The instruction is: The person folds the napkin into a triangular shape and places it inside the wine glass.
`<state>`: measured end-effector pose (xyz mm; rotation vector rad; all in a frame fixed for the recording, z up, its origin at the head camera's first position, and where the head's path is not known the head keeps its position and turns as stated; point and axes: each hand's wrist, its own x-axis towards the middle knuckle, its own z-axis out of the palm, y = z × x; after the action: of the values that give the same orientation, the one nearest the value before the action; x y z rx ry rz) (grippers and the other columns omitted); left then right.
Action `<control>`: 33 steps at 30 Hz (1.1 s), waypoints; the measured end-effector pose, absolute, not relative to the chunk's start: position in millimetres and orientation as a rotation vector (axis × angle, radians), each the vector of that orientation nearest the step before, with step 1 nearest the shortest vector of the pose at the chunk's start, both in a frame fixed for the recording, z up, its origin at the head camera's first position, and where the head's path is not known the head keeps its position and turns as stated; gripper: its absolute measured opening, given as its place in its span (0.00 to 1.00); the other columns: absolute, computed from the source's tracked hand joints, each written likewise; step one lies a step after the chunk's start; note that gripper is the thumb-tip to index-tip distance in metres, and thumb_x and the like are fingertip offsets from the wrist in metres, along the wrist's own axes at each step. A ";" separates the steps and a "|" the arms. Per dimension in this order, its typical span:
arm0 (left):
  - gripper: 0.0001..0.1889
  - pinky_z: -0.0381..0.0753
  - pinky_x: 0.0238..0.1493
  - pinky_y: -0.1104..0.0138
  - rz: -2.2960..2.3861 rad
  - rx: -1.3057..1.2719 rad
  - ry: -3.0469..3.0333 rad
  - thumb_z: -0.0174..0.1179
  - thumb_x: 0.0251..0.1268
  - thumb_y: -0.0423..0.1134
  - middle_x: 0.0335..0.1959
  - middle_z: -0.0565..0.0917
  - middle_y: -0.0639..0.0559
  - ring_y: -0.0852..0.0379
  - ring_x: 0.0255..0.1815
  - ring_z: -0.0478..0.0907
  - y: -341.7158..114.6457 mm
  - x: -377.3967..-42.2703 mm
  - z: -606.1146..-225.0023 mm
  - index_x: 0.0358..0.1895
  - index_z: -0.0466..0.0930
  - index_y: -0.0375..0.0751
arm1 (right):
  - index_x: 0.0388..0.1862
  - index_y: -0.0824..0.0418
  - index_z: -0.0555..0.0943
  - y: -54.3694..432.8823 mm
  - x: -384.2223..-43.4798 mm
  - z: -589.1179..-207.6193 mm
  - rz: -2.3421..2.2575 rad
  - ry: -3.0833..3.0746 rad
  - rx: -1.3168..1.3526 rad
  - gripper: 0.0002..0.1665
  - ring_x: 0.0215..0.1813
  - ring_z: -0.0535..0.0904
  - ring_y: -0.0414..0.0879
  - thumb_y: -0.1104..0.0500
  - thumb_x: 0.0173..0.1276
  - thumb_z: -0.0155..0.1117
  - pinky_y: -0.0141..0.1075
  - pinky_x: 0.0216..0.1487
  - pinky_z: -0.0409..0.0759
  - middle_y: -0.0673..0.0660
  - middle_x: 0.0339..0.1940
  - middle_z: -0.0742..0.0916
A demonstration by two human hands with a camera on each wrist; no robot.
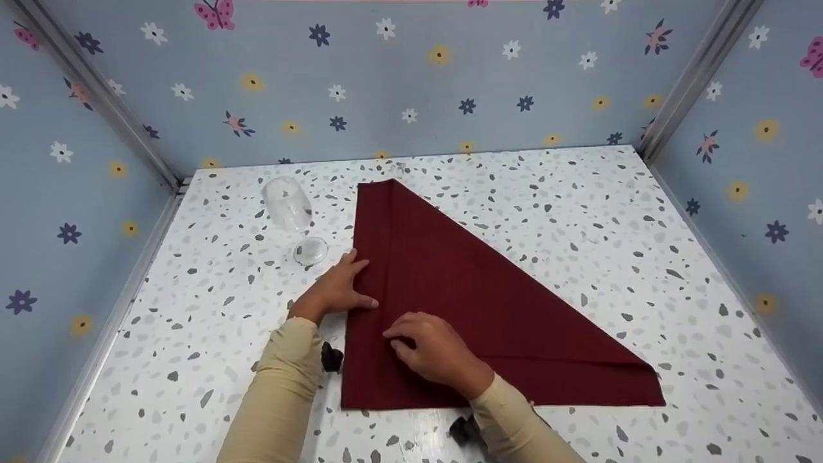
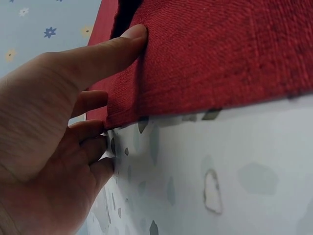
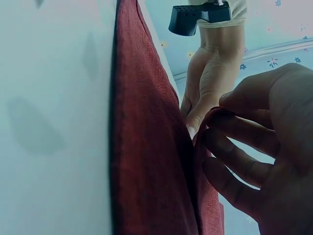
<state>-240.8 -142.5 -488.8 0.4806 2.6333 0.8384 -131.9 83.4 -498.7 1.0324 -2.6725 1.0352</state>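
Right hand (image 3: pixel 288 147) pinches red cloth (image 3: pixel 151 161), clear only from its wrist; left hand (image 1: pixel 335 287) spread.

Dark red cloth (image 1: pixel 469 289) folded diagonally into a rough triangle, pretty much flat on the speckled tabletop (image 1: pixel 591 218). Square-ish corner's at the near left, top layer's edges sit a bit inside the bottom ones.

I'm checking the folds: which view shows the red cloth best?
The head view: it shows almost the whole red cloth from above, its outline clear. The left wrist view gives only a close part at the left hand; the right wrist view, a side-on strip, some of it pinched in the right hand.
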 end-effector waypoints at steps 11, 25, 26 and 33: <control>0.49 0.55 0.74 0.48 0.859 0.483 2.630 0.75 0.55 0.45 0.80 0.45 0.31 0.36 0.79 0.46 -143.4 -240.6 -492.4 0.76 0.58 0.29 | 0.44 0.58 0.90 82.4 -130.0 -500.2 1.061 -2.647 1.063 0.09 0.47 0.82 0.37 0.61 0.70 0.65 0.34 0.51 0.80 0.47 0.42 0.88; 0.49 0.57 0.73 0.47 0.846 0.475 2.631 0.75 0.55 0.44 0.80 0.44 0.31 0.34 0.78 0.47 -141.5 -239.4 -488.9 0.76 0.57 0.29 | 0.44 0.57 0.90 80.7 -125.6 -498.5 1.070 -2.637 1.105 0.09 0.45 0.81 0.37 0.61 0.71 0.64 0.33 0.49 0.80 0.46 0.41 0.87; 0.49 0.57 0.73 0.47 0.848 0.477 2.632 0.75 0.55 0.44 0.80 0.44 0.31 0.34 0.78 0.47 -141.7 -239.1 -488.8 0.76 0.57 0.29 | 0.44 0.57 0.90 80.4 -125.3 -498.5 1.063 -2.640 1.109 0.09 0.45 0.81 0.37 0.61 0.71 0.64 0.33 0.50 0.80 0.46 0.42 0.87; 0.49 0.56 0.73 0.46 0.854 0.488 2.637 0.75 0.55 0.44 0.80 0.44 0.30 0.34 0.78 0.47 -142.6 -239.3 -487.6 0.76 0.58 0.29 | 0.45 0.57 0.89 77.9 -123.3 -496.0 1.024 -2.664 1.131 0.09 0.46 0.81 0.38 0.60 0.71 0.65 0.33 0.51 0.79 0.46 0.42 0.87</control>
<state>-239.3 -142.6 -487.6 0.4880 2.6371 0.8539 -123.3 77.9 -496.0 1.1314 -2.6640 1.0240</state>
